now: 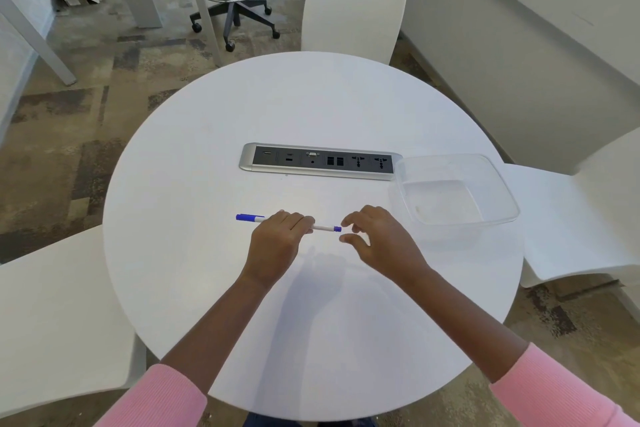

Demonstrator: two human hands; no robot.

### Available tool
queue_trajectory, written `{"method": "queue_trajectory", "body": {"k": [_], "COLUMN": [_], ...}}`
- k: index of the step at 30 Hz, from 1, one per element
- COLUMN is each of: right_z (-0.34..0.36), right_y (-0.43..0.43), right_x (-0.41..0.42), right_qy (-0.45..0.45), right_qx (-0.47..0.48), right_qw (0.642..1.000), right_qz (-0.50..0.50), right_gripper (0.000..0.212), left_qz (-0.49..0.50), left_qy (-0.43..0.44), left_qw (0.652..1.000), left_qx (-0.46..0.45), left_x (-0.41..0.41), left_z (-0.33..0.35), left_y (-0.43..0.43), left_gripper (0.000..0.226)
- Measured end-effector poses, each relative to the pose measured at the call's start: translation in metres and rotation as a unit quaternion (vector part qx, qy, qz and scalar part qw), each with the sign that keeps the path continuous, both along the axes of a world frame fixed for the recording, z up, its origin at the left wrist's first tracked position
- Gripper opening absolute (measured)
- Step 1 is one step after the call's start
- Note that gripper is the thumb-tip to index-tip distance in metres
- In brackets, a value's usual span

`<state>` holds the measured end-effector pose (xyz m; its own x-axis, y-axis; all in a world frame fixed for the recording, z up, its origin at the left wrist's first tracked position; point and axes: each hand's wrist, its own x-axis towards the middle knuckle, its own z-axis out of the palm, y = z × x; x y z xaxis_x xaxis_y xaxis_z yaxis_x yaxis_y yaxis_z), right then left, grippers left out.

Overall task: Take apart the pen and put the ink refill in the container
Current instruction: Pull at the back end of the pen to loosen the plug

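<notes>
A white pen (323,227) with a blue cap at its left end and a small blue plug at its right end lies horizontal over the round white table (207,149). My left hand (277,239) is closed around the middle of the barrel. My right hand (374,236) hovers at the pen's right end, thumb and forefinger spread on either side of the blue plug, not clearly touching it. A clear, empty plastic container (498,191) stands on the table to the right of both hands.
A silver and black power socket strip (320,161) is set into the table's centre, behind the hands. White chairs stand at the far side (353,7), the right (571,218) and the left (59,315). An office stool (230,0) stands on the carpet beyond.
</notes>
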<state>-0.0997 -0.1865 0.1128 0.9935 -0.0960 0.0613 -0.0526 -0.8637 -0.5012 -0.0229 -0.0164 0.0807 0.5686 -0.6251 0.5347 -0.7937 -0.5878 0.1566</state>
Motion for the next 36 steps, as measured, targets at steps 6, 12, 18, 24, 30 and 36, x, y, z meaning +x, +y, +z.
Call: {"method": "queue_trajectory", "body": {"k": [6,12,18,24,30,36], "right_z": [0.0,0.004,0.002,0.006,0.02,0.015], "right_y": [0.01,0.011,0.012,0.009,0.001,0.002], "right_x": [-0.001,0.001,0.002,0.006,0.016,0.014], "right_qy": [-0.095,-0.117,-0.05,0.048,0.237,0.222], "right_qx": [-0.119,-0.107,-0.039,0.104,0.292,0.364], "right_qw": [0.988,0.987,0.998,0.992,0.92,0.898], "right_qz": [0.038,0.035,0.016,-0.045,-0.107,-0.113], "right_gripper": [0.015,0.011,0.013,0.02,0.032,0.028], "left_qz": [-0.003,-0.005,-0.005,-0.006,-0.015,0.004], "left_qy": [0.001,-0.007,-0.019,-0.021,-0.029,-0.013], "left_qw": [1.0,1.0,0.999,0.999,0.999,1.0], "left_qx": [-0.005,-0.016,-0.027,-0.032,-0.026,-0.006], "left_x": [-0.002,-0.003,-0.003,-0.002,-0.003,-0.003], "left_z": [0.003,0.002,0.0,-0.003,-0.001,0.003], "left_y": [-0.001,-0.003,-0.006,-0.008,-0.007,-0.006], "left_gripper": [0.018,0.015,0.015,0.017,0.02,0.019]}}
